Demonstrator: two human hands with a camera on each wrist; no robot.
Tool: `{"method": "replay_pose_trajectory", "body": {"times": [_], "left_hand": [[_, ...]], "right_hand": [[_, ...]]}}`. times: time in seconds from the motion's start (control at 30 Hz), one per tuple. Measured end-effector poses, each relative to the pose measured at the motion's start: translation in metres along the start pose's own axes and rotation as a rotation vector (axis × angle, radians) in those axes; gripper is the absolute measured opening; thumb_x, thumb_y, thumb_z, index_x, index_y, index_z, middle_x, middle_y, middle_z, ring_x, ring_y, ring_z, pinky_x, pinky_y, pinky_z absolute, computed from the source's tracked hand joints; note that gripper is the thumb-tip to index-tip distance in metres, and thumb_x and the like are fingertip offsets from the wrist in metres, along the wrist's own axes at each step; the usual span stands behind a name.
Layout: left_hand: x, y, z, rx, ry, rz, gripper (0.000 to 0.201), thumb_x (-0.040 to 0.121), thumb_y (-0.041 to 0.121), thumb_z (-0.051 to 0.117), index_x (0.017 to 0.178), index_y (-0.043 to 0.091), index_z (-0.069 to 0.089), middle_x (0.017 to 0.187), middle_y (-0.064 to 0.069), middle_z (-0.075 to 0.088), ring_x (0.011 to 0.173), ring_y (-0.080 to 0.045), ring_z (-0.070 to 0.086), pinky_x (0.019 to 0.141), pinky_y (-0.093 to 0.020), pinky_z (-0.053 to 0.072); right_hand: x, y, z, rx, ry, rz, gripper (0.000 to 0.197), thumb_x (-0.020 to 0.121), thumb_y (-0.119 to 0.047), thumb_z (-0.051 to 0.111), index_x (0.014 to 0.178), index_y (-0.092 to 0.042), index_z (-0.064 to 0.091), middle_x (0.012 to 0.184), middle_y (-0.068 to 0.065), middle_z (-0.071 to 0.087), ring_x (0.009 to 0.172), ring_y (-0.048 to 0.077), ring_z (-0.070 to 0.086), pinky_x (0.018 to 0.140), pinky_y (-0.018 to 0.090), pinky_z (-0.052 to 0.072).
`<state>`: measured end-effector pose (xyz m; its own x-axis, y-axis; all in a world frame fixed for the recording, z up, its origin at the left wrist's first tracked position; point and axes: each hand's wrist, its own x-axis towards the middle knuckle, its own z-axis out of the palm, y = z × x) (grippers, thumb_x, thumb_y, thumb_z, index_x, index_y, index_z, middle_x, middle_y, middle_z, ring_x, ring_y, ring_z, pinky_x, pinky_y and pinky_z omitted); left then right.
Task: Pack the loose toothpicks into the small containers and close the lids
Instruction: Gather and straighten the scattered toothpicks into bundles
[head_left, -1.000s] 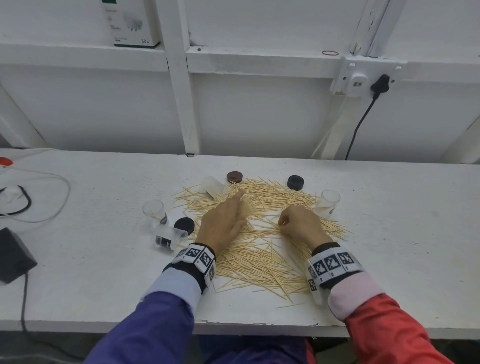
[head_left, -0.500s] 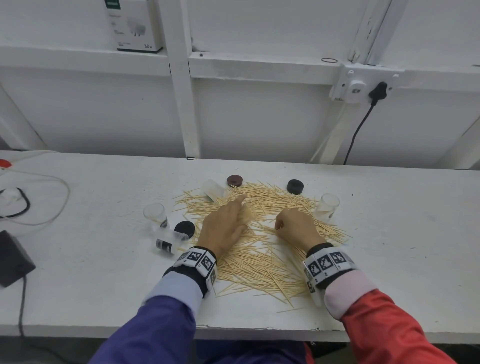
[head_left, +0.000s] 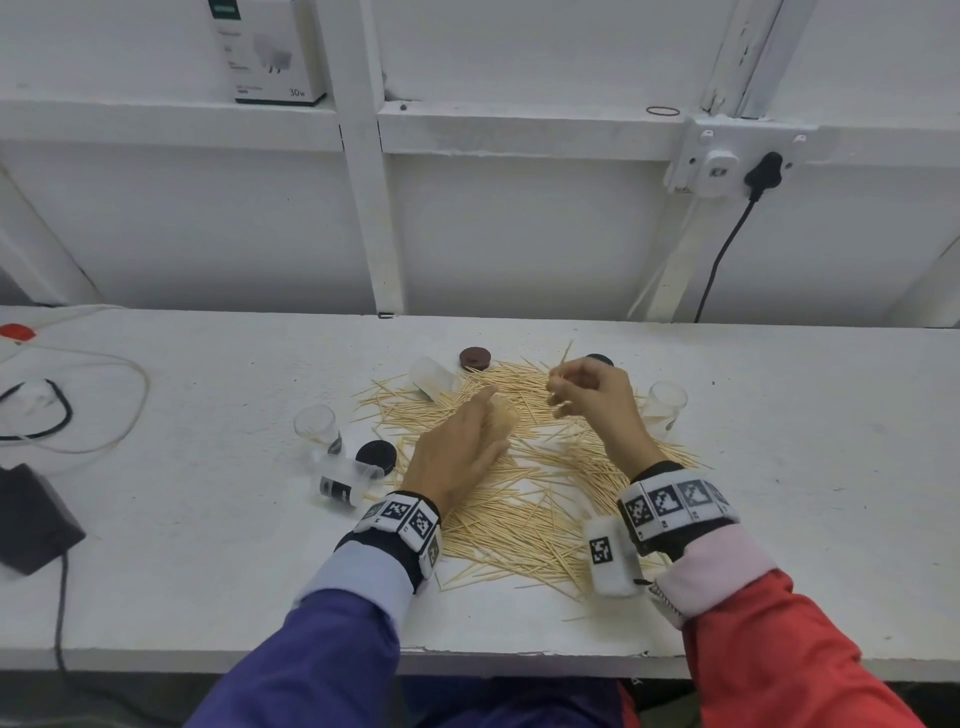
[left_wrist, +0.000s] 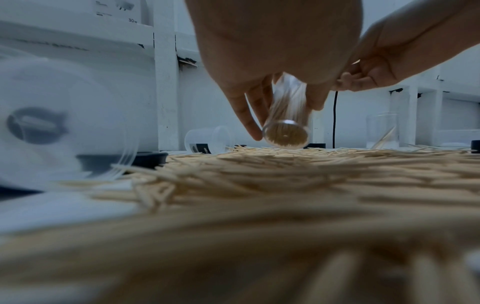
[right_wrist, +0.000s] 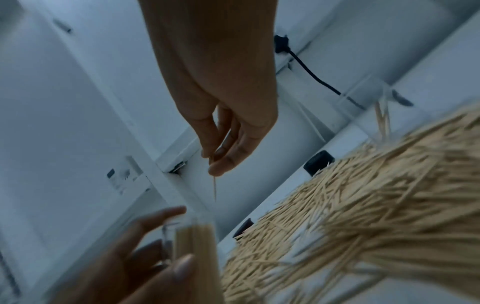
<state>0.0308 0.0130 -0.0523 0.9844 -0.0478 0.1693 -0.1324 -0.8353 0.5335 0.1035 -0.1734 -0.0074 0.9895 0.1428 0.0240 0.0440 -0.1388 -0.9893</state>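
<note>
1. Readable writing is scarce: the white box on the ledge behind the toothpick pile carries "30w" at its lower corner; its smaller print is too small to read. Black-and-white square markers ring both wrist bands
2. The left hand rests on the middle of the pile, fingers curled round a clear container packed with toothpicks, tilted with its base toward the wrist camera
3. The right hand is raised above the far right part of the pile, thumb and fingertips pinching a toothpick whose end sticks out past the fingers
4. Half a second ago the right hand lay low on the pile with knuckles down; it has now lifted and moved toward the far edge of the pile, hiding most of the black lid there. The left hand has barely shifted
5. Around the pile: a brown lid at its far edge; an empty container on its side beside that lid; an upright container at the pile's right edge with a few toothpicks inside; left of the pile an upright container, a second black lid and a container lying on its side
6. The table is bare right of the pile; left of the pile, cables and a dark block lie well apart from it. The pile's near fringe stops short of the table's front edge
</note>
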Motion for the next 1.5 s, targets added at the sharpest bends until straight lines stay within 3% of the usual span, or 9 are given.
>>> {"method": "replay_pose_trajectory", "body": {"times": [0.17,0.33,0.57,0.67,0.8,0.93,1.2,1.37,1.5], "left_hand": [[-0.001,0.001,0.000,-0.064,-0.053,0.027,0.064,0.098,0.049,0.045,0.151,0.032,0.016,0.133,0.000,0.057,0.112,-0.019,0.061,0.091,-0.042,0.051],[-0.003,0.002,0.000,-0.073,-0.059,0.067,0.065,0.098,0.047,0.046,0.153,0.032,0.015,0.129,0.000,0.059,0.106,-0.017,0.062,0.087,-0.039,0.052],[-0.003,0.001,-0.001,-0.075,-0.058,0.076,0.067,0.096,0.046,0.049,0.153,0.032,0.016,0.129,0.001,0.059,0.106,-0.016,0.062,0.087,-0.038,0.052],[-0.003,0.002,-0.002,-0.063,-0.050,0.095,0.066,0.096,0.044,0.050,0.152,0.030,0.019,0.128,0.002,0.060,0.105,-0.015,0.062,0.086,-0.037,0.052],[-0.003,0.003,-0.003,-0.040,-0.046,0.116,0.065,0.096,0.042,0.051,0.152,0.028,0.022,0.130,0.004,0.059,0.101,-0.013,0.062,0.082,-0.034,0.052],[-0.003,0.002,-0.002,-0.021,-0.053,0.118,0.066,0.096,0.043,0.050,0.152,0.028,0.019,0.120,0.001,0.061,0.097,-0.015,0.062,0.079,-0.038,0.053],[-0.002,0.001,-0.001,0.005,-0.052,0.097,0.069,0.095,0.043,0.051,0.153,0.025,0.020,0.122,0.000,0.060,0.098,-0.017,0.061,0.079,-0.037,0.052],[-0.002,0.001,-0.001,0.008,-0.060,0.092,0.070,0.095,0.042,0.051,0.153,0.025,0.018,0.123,0.001,0.059,0.099,-0.018,0.060,0.081,-0.039,0.051],[-0.002,0.002,-0.002,0.011,-0.053,0.091,0.066,0.096,0.043,0.049,0.153,0.025,0.020,0.122,0.001,0.060,0.098,-0.018,0.061,0.079,-0.039,0.052]], "right_hand": [[0.000,-0.003,0.013,0.159,0.003,0.060,0.012,0.087,0.003,0.066,0.099,0.003,0.064,0.084,0.015,0.068,0.071,0.021,0.067,0.067,0.029,0.059],[-0.005,0.006,0.024,0.007,-0.086,0.079,0.010,0.083,0.002,0.070,0.091,0.000,0.065,0.079,0.010,0.070,0.061,0.002,0.064,0.055,0.012,0.045],[-0.008,0.009,0.026,-0.077,-0.166,0.136,0.013,0.080,-0.009,0.076,0.092,-0.004,0.073,0.097,0.003,0.073,0.097,0.007,0.063,0.079,0.019,0.042],[-0.009,0.006,0.023,-0.093,-0.213,0.177,0.013,0.081,-0.012,0.075,0.092,-0.005,0.075,0.091,-0.003,0.073,0.094,0.001,0.060,0.082,0.025,0.039],[-0.008,0.002,0.018,-0.100,-0.228,0.162,0.012,0.085,-0.015,0.072,0.091,-0.006,0.073,0.072,-0.013,0.065,0.063,-0.006,0.055,0.064,0.014,0.038],[-0.004,0.003,0.018,-0.057,-0.186,0.114,0.013,0.086,-0.017,0.071,0.089,-0.004,0.072,0.075,0.000,0.062,0.061,0.007,0.048,0.053,0.017,0.037],[-0.010,0.011,0.024,-0.143,-0.123,-0.011,0.017,0.082,-0.005,0.074,0.097,-0.001,0.066,0.069,0.006,0.062,0.057,0.008,0.056,0.049,0.011,0.040],[-0.012,0.017,0.023,-0.148,-0.085,-0.018,0.017,0.095,-0.025,0.061,0.100,-0.012,0.071,0.093,0.002,0.071,0.081,0.013,0.063,0.060,0.023,0.047],[-0.019,0.014,0.029,-0.091,-0.140,0.030,0.031,0.100,-0.034,0.049,0.118,-0.017,0.067,0.113,-0.004,0.069,0.109,0.009,0.062,0.093,0.028,0.050]]}}
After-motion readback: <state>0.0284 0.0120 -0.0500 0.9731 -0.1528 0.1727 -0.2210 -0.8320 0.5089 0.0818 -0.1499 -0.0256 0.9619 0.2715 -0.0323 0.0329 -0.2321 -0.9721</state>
